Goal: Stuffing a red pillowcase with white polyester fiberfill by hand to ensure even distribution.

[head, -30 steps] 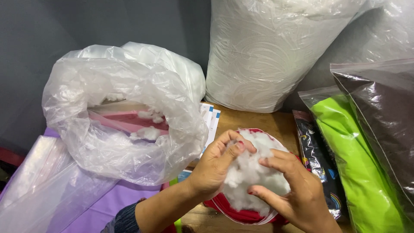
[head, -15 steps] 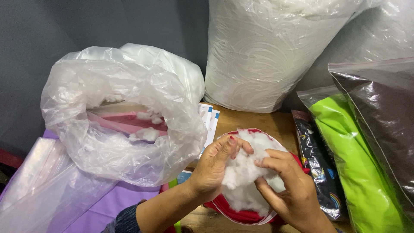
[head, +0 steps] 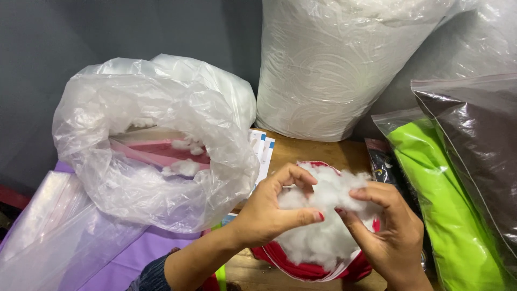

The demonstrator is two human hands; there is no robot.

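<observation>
A red fabric cover lies on the wooden table, stuffed with white fluffy filling that bulges out of its opening. My left hand pinches the filling at its left side, thumb and fingers closed on the fluff. My right hand grips the same clump from the right, fingertips meeting the left thumb. To the left stands an open clear plastic bag with a few tufts of white filling inside.
A big white sack of filling stands at the back. Clear bags with lime-green fabric and dark brown fabric lie at the right. Papers sit behind the cover, purple fabric in plastic at the left.
Both hands have shifted from cupping the sides of the filling to pinching it at the top middle, fingertips now close together.
</observation>
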